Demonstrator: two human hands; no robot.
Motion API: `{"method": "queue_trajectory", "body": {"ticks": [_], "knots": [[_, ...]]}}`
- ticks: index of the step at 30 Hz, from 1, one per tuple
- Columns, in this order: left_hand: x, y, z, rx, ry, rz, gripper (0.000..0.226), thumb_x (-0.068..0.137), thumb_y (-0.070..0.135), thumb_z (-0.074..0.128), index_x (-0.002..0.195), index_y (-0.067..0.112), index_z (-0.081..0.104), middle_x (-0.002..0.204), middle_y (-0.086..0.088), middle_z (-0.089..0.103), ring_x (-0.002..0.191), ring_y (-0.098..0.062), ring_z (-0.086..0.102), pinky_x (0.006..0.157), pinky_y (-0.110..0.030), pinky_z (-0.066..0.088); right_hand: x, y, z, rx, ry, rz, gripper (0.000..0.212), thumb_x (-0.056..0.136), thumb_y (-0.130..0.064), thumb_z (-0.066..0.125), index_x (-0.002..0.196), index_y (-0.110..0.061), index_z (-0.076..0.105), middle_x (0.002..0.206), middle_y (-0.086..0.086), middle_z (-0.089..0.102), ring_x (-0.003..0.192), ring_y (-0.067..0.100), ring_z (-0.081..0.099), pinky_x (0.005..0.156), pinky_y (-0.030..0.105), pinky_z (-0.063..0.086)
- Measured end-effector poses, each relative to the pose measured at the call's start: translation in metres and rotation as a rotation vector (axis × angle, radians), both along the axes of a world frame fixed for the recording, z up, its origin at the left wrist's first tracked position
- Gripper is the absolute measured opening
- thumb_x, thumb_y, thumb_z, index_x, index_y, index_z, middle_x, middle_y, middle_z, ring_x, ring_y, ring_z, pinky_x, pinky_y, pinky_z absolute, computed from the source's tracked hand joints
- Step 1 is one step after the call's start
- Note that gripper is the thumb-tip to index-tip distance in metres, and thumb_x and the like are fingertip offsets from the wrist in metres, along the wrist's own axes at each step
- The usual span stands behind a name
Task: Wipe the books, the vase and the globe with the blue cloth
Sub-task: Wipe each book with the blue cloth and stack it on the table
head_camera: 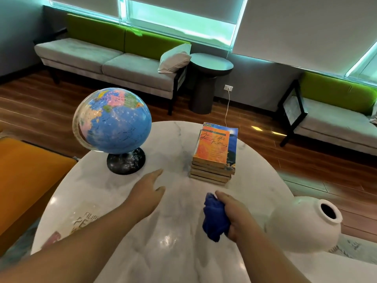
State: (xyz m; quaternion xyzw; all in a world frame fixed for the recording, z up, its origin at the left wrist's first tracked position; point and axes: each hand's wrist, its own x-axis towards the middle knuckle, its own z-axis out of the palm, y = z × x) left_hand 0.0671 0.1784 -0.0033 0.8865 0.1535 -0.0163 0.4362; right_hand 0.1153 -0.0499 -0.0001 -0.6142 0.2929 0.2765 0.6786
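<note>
A blue globe (114, 121) on a black base stands at the far left of the round white marble table (173, 237). A stack of several books (214, 154) with an orange cover on top sits at the far middle-right. A white round vase (302, 225) stands at the table's right edge. My right hand (234, 215) grips the bunched blue cloth (214, 219) just above the table, left of the vase and in front of the books. My left hand (149, 190) reaches forward with straight fingers between the globe's base and the books, holding nothing.
An orange seat (26, 176) borders the table on the left. A grey and green sofa (110, 60), a dark round side table (208, 78) and a second sofa (334, 119) line the far wall. Wooden floor lies between them and the table.
</note>
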Motion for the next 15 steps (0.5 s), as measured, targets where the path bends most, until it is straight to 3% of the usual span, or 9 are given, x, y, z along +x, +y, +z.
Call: {"method": "queue_trajectory", "body": {"ticks": [2,5,9,12,15], "knots": [[-0.033,0.024,-0.01,0.168,0.04,0.005,0.065,0.091,0.03,0.06,0.148,0.022,0.031,0.154,0.001,0.03,0.139,-0.015,0.03,0.11,-0.022,0.022,-0.016,-0.003,-0.016,0.045,0.072,0.024,0.028,0.087,-0.027,0.069,0.107,-0.008,0.066,0.095,0.019,0.072,0.08,0.033,0.068,0.063,0.039,0.056],[-0.08,0.054,-0.025,0.309,0.278,0.065,0.1,0.08,0.053,0.067,0.153,0.02,0.009,0.161,0.001,0.008,0.146,-0.019,0.015,0.117,-0.034,0.019,-0.035,0.0,-0.032,0.034,0.053,0.054,0.027,0.087,-0.023,0.069,0.107,-0.006,0.068,0.096,0.019,0.072,0.091,0.036,0.068,0.083,0.046,0.056],[-0.133,0.085,-0.04,0.475,0.525,0.142,0.14,0.056,0.078,0.067,0.15,0.018,-0.019,0.16,-0.006,-0.012,0.148,-0.028,-0.002,0.118,-0.045,0.014,-0.055,0.01,-0.034,0.028,0.043,0.088,0.023,0.088,-0.017,0.067,0.105,-0.002,0.067,0.096,0.02,0.072,0.093,0.037,0.067,0.084,0.044,0.055],[-0.164,0.098,-0.045,0.481,0.589,0.18,0.146,0.052,0.08,0.067,0.148,0.018,-0.023,0.16,-0.015,-0.007,0.147,-0.033,0.001,0.118,-0.047,0.013,-0.064,0.017,-0.033,0.024,0.028,0.107,0.024,0.088,-0.015,0.066,0.106,0.0,0.066,0.098,0.022,0.071,0.094,0.038,0.066,0.087,0.046,0.053],[-0.177,0.1,-0.049,0.424,0.57,0.209,0.148,0.045,0.08,0.071,0.15,0.018,-0.012,0.157,-0.013,0.014,0.144,-0.032,0.02,0.116,-0.046,0.021,-0.07,0.02,-0.031,0.027,0.014,0.119,0.024,0.087,-0.016,0.067,0.105,0.0,0.067,0.096,0.021,0.072,0.09,0.037,0.067,0.087,0.046,0.053]]}}
